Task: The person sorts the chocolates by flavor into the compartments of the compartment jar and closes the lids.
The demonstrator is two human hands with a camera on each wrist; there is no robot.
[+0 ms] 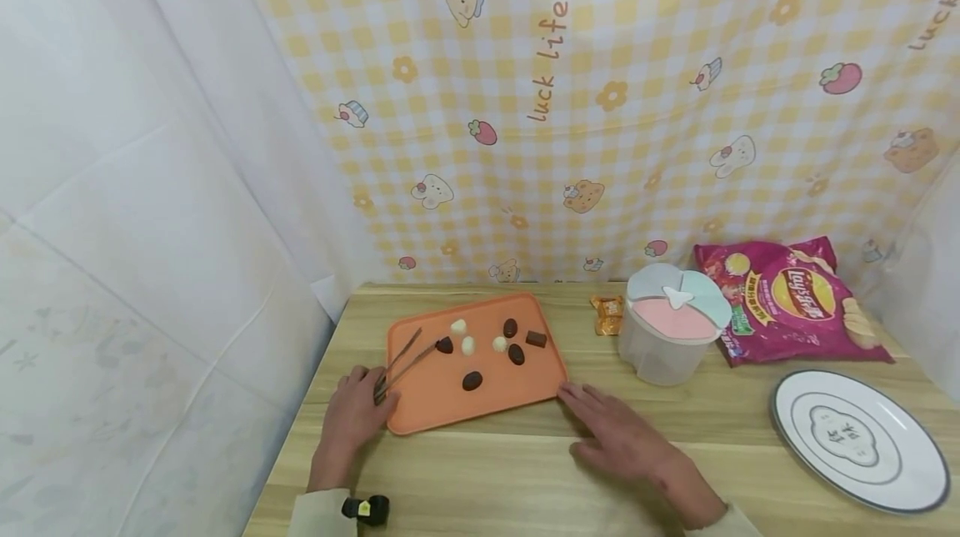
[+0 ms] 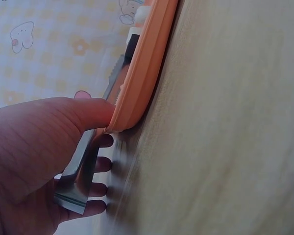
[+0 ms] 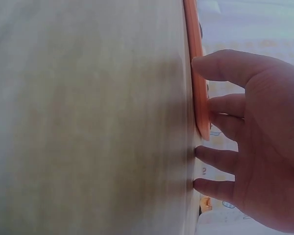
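Observation:
An orange tray (image 1: 442, 397) lies on the wooden table (image 1: 487, 479) and carries several dark chocolates (image 1: 472, 380) and white chocolates (image 1: 468, 345). My left hand (image 1: 352, 416) sits at the tray's front left corner. It holds the rear end of metal tongs (image 1: 405, 363), whose tips reach a dark piece on the tray. The left wrist view shows the tongs (image 2: 83, 166) lying across my fingers with the thumb (image 2: 88, 112) against the tray rim (image 2: 147, 63). My right hand (image 1: 622, 437) rests flat on the table. Its fingers (image 3: 220, 105) are straight and touch the tray's front right corner (image 3: 198, 93).
A clear tub with a pink and blue lid (image 1: 673, 333) stands right of the tray, with a wrapped orange candy (image 1: 607, 313) beside it. A magenta chips bag (image 1: 787, 295) lies at the back right. A white plate (image 1: 858, 437) sits at the front right. Cloth walls close the left and back.

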